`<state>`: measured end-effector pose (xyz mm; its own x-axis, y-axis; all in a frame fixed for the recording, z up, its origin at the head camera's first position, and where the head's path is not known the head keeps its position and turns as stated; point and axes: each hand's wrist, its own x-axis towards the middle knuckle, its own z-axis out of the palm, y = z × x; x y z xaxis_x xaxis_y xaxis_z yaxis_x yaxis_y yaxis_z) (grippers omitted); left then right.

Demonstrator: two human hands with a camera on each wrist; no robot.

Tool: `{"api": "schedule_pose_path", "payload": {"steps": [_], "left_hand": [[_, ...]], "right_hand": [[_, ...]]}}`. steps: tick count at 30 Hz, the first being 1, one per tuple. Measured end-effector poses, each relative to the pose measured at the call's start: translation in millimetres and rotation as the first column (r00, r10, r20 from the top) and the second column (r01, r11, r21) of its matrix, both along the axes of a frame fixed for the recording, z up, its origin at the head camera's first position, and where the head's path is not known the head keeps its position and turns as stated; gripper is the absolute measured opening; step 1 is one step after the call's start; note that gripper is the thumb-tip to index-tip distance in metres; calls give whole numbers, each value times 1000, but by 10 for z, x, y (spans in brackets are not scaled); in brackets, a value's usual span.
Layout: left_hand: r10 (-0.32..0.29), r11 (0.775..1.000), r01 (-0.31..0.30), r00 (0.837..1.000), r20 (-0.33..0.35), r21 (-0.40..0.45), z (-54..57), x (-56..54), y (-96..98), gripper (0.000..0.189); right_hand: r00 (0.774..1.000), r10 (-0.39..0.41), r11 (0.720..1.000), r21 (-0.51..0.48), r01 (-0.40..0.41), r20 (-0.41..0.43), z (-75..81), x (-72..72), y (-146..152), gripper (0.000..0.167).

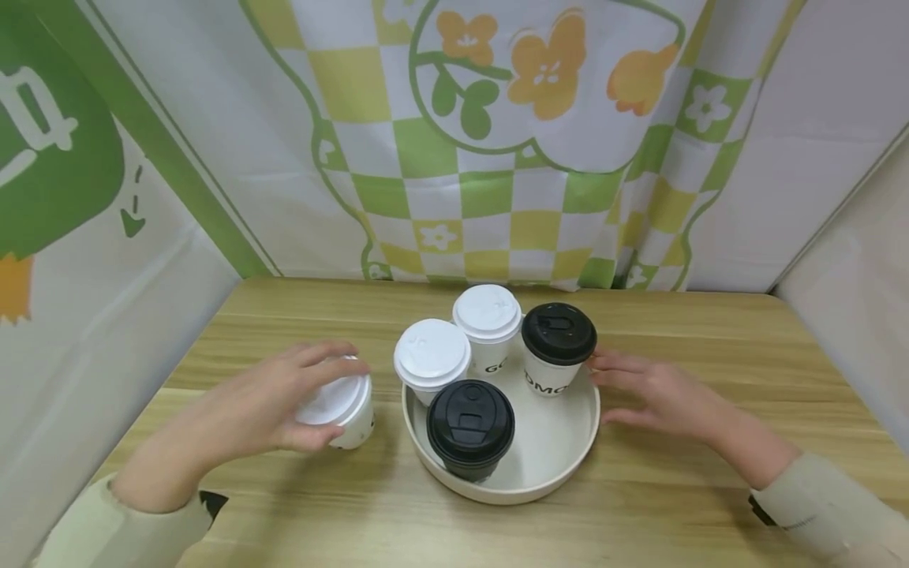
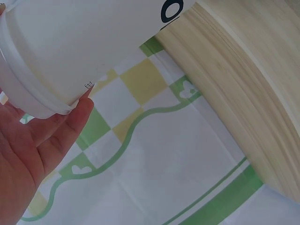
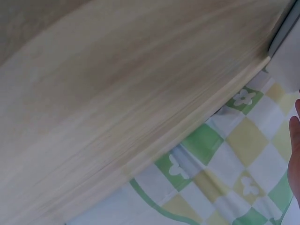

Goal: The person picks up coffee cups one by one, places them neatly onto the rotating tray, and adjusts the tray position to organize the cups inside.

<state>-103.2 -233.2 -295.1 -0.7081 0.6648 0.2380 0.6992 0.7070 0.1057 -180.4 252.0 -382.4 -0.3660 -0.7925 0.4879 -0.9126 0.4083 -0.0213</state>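
Note:
My left hand (image 1: 248, 410) grips a white paper cup with a white lid (image 1: 355, 422), left of a round cream tray (image 1: 547, 457). Fingers and thumb hold it around the lid; in the left wrist view the cup (image 2: 89, 42) shows dark lettering. My right hand (image 1: 663, 394) has its fingers extended at the tray's right side, by a white cup with a black lid (image 1: 559, 335). Whether they touch the cup or only the rim I cannot tell. The tray also bears two white-lidded cups (image 1: 432, 351) and a black-lidded dark cup (image 1: 471, 422).
Everything stands on a wooden table (image 1: 660, 489). Behind its far edge hangs a checked green, yellow and white cloth (image 1: 490, 205) with flowers. Pale fabric walls rise at the left and right (image 1: 866, 260).

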Motion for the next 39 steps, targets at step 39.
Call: {"api": "schedule_pose_path", "payload": {"steps": [39], "left_hand": [[-18,1000,18,1000,-16,-8,15,48,59,60]], "right_hand": [[975,-100,991,68,116,-198,128,569,-289,56]]}}
